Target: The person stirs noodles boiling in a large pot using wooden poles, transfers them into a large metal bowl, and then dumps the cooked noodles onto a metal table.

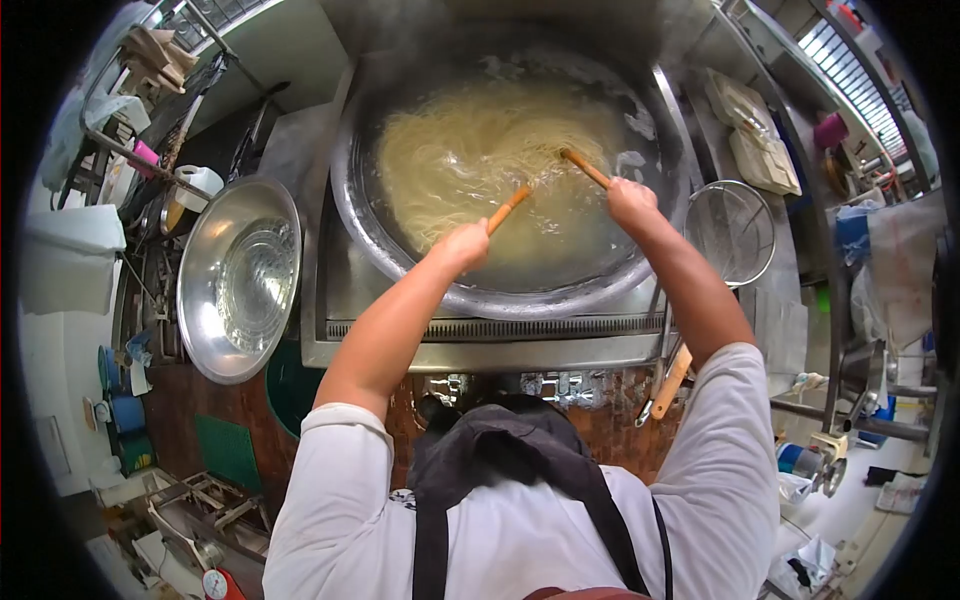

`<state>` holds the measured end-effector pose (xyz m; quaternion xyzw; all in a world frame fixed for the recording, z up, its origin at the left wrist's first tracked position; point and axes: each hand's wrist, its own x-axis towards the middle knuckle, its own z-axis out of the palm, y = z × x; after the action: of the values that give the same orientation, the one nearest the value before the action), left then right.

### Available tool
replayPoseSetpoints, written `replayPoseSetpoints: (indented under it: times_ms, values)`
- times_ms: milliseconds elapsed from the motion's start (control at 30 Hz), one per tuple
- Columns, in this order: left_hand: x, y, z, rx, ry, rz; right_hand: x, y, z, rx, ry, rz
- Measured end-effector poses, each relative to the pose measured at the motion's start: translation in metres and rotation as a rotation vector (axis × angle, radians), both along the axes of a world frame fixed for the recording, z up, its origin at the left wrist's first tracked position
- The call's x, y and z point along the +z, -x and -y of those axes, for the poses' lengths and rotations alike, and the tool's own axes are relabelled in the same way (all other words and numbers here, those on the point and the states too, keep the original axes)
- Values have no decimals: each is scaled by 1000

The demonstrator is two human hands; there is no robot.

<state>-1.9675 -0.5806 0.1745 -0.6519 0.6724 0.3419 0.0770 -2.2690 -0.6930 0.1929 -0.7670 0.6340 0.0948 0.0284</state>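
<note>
A huge metal pot point(400, 262) holds pale noodles point(440, 140) in cloudy, bubbling water. My left hand point(463, 246) is closed around a wooden stick point(512, 206), whose far end dips into the water near the pot's middle. Further right, my right hand point(632, 203) grips a second wooden stick point(583, 167), and its tip meets the noodles. Both hands are above the near half of the pot. The submerged ends of the sticks cannot be made out.
Left of the pot sits a wide metal basin point(190, 290). A round wire strainer point(730, 232) lies to the right, with a wooden handle point(672, 382) hanging over the stove's front edge. White containers point(765, 160) stand at the back right.
</note>
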Motion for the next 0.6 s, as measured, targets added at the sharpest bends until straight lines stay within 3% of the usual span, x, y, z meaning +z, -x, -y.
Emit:
replayPoseSetpoints:
  times_ms: [67, 167, 300, 433, 533, 567, 600]
  values:
    - [-20, -15, -27, -52, 43, -27, 11, 15, -24, 3, -6, -20]
    - [29, -19, -73, 3, -115, -61, 31, 35, -67, 7, 2, -70]
    - [13, -42, -113, -85, -105, -116, 52, 68, -126, 43, 14, -79]
    - [55, -53, -150, -70, -228, -95, 88, 69, -187, -97, -143, -49]
    - [49, -73, -180, -117, -165, -131, 99, 72, -220, -150, -186, -79]
    - [61, -78, -189, -94, -256, -93, 85, 85, -222, -180, -182, -95]
    - [50, -90, -198, -123, -180, -139, 77, 95, -224, -196, -210, -120]
